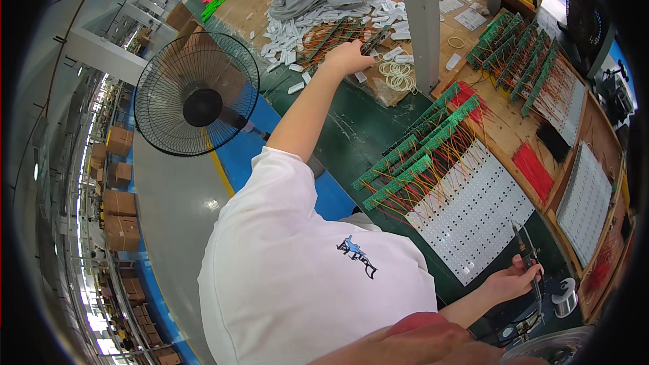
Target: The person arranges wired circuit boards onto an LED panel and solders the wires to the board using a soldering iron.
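My left hand is stretched out to the far side of the bench, its fingers closed on the near end of a dark circuit board strip. Beside it lies a heap of wired boards among many small white plastic cases. At the lower right, my right hand grips a soldering iron with its tip pointing up and away. Left of the iron is a white perforated plate. Green circuit board strips with red and yellow wires lie along the plate's far edge.
A solder wire spool stands right of my right hand. A grey post rises from the bench near bundled pale cord. More wired boards and red wires fill the right-hand wooden tray. A caged fan stands left.
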The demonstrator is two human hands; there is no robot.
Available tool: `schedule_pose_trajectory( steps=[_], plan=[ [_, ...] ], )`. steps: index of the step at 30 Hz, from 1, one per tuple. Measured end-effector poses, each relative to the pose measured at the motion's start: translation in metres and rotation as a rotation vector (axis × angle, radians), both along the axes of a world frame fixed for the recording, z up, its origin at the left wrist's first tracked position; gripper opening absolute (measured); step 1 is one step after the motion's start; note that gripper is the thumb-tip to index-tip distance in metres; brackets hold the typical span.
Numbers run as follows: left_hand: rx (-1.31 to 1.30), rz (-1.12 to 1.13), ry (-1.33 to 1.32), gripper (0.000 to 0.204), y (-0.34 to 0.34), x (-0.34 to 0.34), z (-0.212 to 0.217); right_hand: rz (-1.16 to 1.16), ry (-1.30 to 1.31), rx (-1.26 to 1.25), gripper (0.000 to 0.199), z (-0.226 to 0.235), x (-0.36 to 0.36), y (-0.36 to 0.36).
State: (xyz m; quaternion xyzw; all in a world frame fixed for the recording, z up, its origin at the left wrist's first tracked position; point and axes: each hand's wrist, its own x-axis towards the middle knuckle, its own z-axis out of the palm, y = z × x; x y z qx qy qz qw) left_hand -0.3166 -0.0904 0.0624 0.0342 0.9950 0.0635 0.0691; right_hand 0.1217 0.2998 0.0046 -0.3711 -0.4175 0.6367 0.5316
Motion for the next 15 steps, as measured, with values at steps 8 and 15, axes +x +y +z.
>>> schedule_pose_trajectory(
  steps=[8, 15],
  plan=[
    [0.231, 0.042, 0.022, 0.061, -0.025, -0.033, -0.025, 0.032, -0.009, -0.007, 0.018, -0.001, 0.003, 0.002],
    [1.146, 0.126, -0.080, 0.037, -0.078, -0.017, 0.029, 0.112, 0.013, 0.025, 0.015, -0.014, 0.014, 0.009]
  ],
)
